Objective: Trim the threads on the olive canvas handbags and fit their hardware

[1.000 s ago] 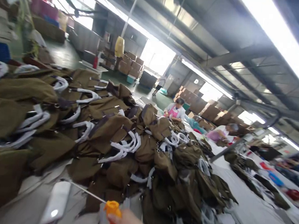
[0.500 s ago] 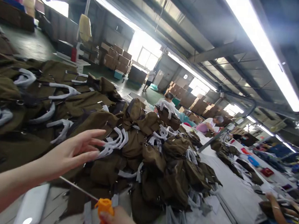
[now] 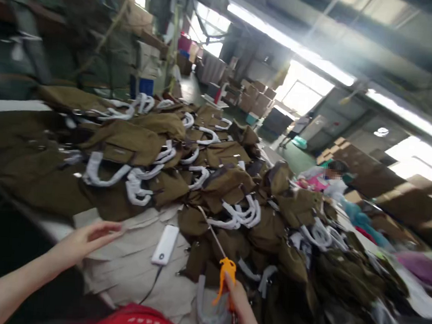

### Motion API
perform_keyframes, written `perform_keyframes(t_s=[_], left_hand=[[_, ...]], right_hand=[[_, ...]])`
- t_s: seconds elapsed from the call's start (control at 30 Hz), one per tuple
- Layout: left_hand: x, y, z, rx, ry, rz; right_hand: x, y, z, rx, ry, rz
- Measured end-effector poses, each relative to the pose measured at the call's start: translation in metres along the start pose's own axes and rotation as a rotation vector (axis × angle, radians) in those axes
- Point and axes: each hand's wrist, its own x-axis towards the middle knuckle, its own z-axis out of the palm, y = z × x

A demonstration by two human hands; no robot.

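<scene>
My right hand grips an orange-handled tool whose thin metal rod points up into a big heap of olive-brown bags with white wrapped handles. My left hand hovers open, fingers apart, over pale paper sheets at the near edge of the table, holding nothing. A white power bank with a cable lies on the paper between my two hands.
Something red sits at the bottom edge close to me. A person in pink works at the far side of the heap. Stacked cardboard boxes and shelving stand behind; another person walks far off.
The view has swung left and down. My left hand has dropped from reaching toward the bag heap to hovering over the paper. My right hand still holds the orange tool.
</scene>
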Motion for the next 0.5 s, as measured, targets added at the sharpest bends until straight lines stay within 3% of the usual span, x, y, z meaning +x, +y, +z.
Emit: perform_keyframes(t_s=[0.1, 0.2, 0.33, 0.43, 0.5], left_hand=[[0.005, -0.017, -0.051, -0.129, 0.034, -0.116], [0.020, -0.035, -0.098, -0.168, 0.056, -0.128], [0.042, -0.059, -0.154, -0.194, 0.063, -0.134], [0.050, -0.074, -0.190, -0.194, 0.075, -0.152], [0.050, -0.080, -0.210, -0.210, 0.079, -0.172]], right_hand=[[0.010, -0.036, -0.001, -0.263, 0.187, -0.007], [0.013, -0.116, 0.023, -0.362, 0.330, -0.225], [0.025, -0.268, 0.101, -0.354, 0.119, -0.589], [0.050, -0.377, 0.164, -0.408, 0.049, -0.681], [0.067, -0.433, 0.200, -0.470, 0.016, -0.715]])
